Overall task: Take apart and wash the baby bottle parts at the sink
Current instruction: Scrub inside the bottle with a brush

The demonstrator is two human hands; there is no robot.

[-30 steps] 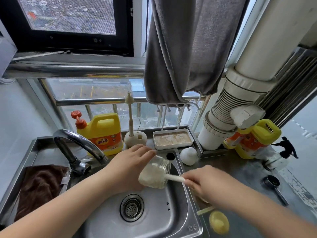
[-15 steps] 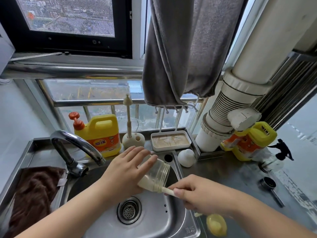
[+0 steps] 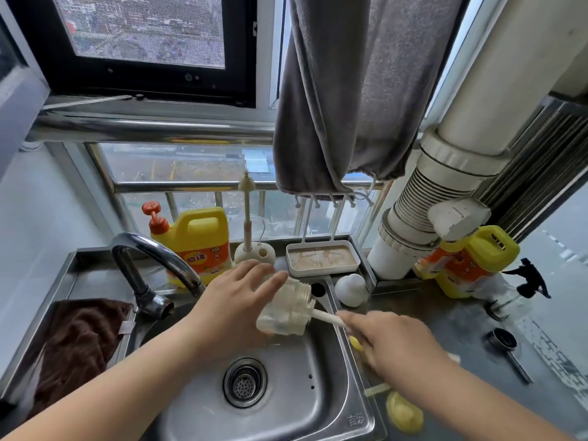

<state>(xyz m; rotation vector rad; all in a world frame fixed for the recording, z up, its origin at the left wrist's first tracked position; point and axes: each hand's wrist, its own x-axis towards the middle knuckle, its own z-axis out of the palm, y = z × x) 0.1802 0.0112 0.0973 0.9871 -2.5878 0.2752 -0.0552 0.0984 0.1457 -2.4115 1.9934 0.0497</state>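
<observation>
Over the sink (image 3: 321,405), the left hand (image 3: 232,308) reaches in from the lower left and holds the clear bottle (image 3: 286,308) tilted on its side, mouth toward the right, fingers curled round its body with the thumb across the top. The right hand (image 3: 391,340) comes in from the lower right, fingers closed on the white handle of a brush (image 3: 327,318) whose head is inside the bottle; the hand is motion-blurred, so the exact finger positions cannot be told. The bottle looks cloudy inside, and the brush head is hard to make out. On the counter right of the sink lie a yellow part (image 3: 404,412), blurred and partly covered by the right forearm, and a white dome-shaped cap (image 3: 350,289). A tray (image 3: 323,259) behind the sink has a brownish bottom.
</observation>
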